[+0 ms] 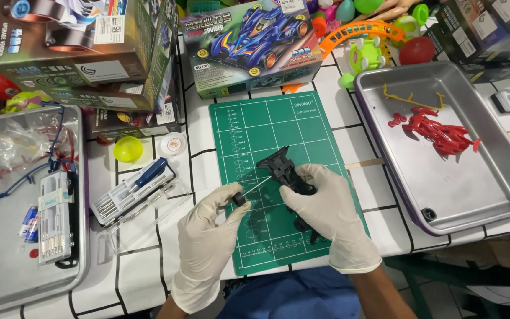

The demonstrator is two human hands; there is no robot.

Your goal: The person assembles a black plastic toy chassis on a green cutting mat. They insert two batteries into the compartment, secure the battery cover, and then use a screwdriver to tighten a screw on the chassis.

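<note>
Both my hands in thin matte latex gloves: my left hand (208, 230) pinches a small black wheel on a thin metal axle (254, 188), my right hand (326, 207) is wrapped around the black plastic toy-car chassis (278, 168), both over the green gridded cutting mat (278, 136). Left of it, a clear plastic case holds a blue-handled screwdriver set (137, 189). Further right, a shiny steel tray (491, 189) holds the glossy red car body shell (441, 133); the boxed racer kit (252, 44) stands beyond the mat.
</note>
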